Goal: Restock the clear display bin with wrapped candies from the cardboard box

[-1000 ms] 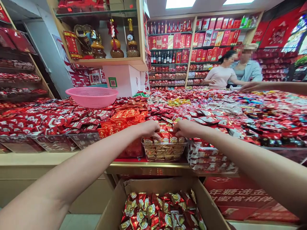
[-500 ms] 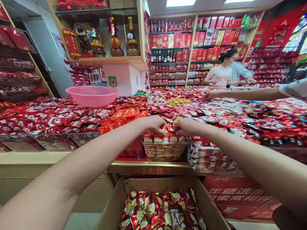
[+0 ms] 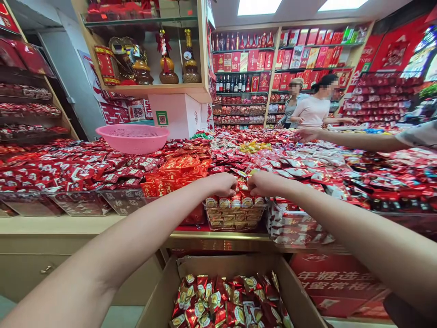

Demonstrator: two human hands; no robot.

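Both hands reach over a clear plastic bin (image 3: 235, 217) stacked with red-and-gold wrapped candies (image 3: 223, 202). My left hand (image 3: 223, 184) is at the bin's left side, fingers curled down against the top candies. A small gap away, my right hand (image 3: 265, 183) is bent the same way at the right side, knuckles up. What the fingertips of either hand pinch, if anything, is hidden. Below the counter edge, an open cardboard box (image 3: 160, 296) holds many loose red-and-gold candies (image 3: 215, 300).
Orange-red packets (image 3: 182, 168) lie left of the bin; a bin of red-and-white packets (image 3: 297, 228) stands right. A pink basket (image 3: 133, 139) rests on the heaps. Another person's arm (image 3: 358, 138) reaches in from the right. Two people (image 3: 312, 109) stand behind the counter.
My hands have come down slightly onto the top candies, staying close together. The person in white behind the counter has shifted and turned, and another person now shows beside them.
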